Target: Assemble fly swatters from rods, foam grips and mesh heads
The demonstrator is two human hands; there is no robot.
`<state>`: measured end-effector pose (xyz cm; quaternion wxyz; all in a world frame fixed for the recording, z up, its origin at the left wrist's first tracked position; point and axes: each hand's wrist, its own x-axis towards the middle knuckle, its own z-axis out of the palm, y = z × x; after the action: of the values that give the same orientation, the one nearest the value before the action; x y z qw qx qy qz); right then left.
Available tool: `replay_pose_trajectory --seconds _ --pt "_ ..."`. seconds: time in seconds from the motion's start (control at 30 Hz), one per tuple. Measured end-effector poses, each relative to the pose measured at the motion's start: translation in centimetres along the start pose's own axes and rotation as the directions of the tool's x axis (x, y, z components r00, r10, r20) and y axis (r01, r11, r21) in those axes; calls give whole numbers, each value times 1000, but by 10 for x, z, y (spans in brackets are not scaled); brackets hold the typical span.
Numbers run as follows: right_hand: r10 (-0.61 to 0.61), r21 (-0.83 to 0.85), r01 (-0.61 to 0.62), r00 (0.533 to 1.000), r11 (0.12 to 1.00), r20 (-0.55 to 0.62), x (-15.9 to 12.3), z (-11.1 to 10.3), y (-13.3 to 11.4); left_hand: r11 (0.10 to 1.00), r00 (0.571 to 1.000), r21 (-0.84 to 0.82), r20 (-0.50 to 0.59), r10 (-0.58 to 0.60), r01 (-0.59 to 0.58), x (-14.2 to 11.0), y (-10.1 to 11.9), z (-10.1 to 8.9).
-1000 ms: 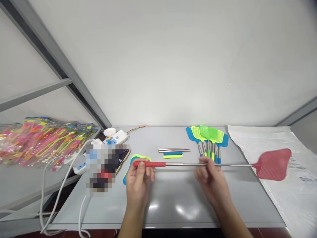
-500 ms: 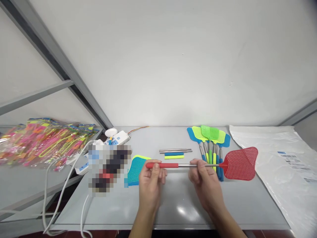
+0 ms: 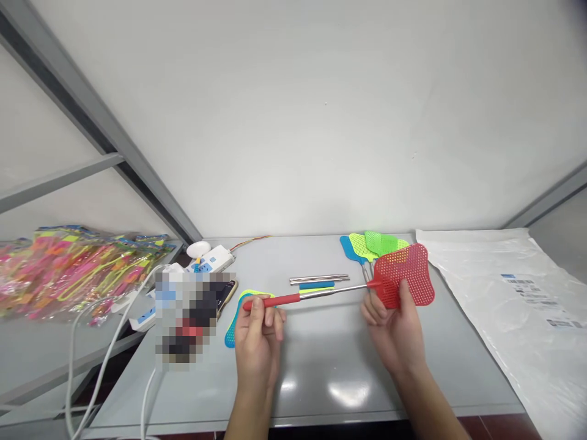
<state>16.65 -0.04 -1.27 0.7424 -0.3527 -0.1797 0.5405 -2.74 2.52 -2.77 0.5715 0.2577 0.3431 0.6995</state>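
A red fly swatter (image 3: 406, 275) with a telescopic metal rod is held above the table between both hands. My left hand (image 3: 259, 324) is closed on the end of its red handle. With thumb on the perforated head and fingers behind it, my right hand (image 3: 394, 324) grips the other end. Behind the red head lie several assembled swatters (image 3: 362, 247) in blue, yellow and green. Loose metal rods (image 3: 318, 279), a blue grip sleeve (image 3: 316, 285) and a partly covered yellow one lie past the swatter's rod. Near my left hand are loose swatter heads (image 3: 232, 333), blue over yellow.
Packaged colourful items (image 3: 68, 269) fill a surface at the far left. White power strips (image 3: 215, 260) and cables (image 3: 110, 354) run along the table's left side, beside a partly pixelated phone-like object (image 3: 224, 296). A white plastic package (image 3: 495, 305) covers the right side.
My right hand has moved from the metal rod to the red swatter head. The swatter now tilts upward to the right, and its rod shows a thinner section. My left hand keeps the handle.
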Motion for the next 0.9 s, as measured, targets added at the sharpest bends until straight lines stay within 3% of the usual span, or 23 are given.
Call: replay_pose_trajectory --seconds 0.13,0.3,0.4,0.47,0.53,0.63,0.77,0.9 --pt "-150 -141 140 987 980 -63 -4 4 5 1000 1000 1 1 -16 16 -9 -7 4" --pt "-225 -214 220 974 952 3 -15 10 4 997 997 -24 35 -71 72 -27 -19 12" --pt "-232 -264 231 972 936 29 -11 5 -6 995 994 88 97 -45 37 -26 -19 9" --pt "-200 -268 203 979 942 37 -4 -1 -13 964 977 264 191 -94 41 -24 -20 7" --pt "-164 -288 164 986 944 25 3 -7 -16 875 922 475 291 -255 92 -24 -23 12" --pt "-58 -470 81 996 879 64 5 -14 -15 713 779 693 390 -490 102 -32 -30 28" --pt "103 -750 76 976 658 189 -2 -17 -12 609 698 793 435 -568 2 -40 -36 56" --pt "86 -846 84 985 527 151 0 -28 -22 504 575 858 463 -675 -99 -35 -34 76"
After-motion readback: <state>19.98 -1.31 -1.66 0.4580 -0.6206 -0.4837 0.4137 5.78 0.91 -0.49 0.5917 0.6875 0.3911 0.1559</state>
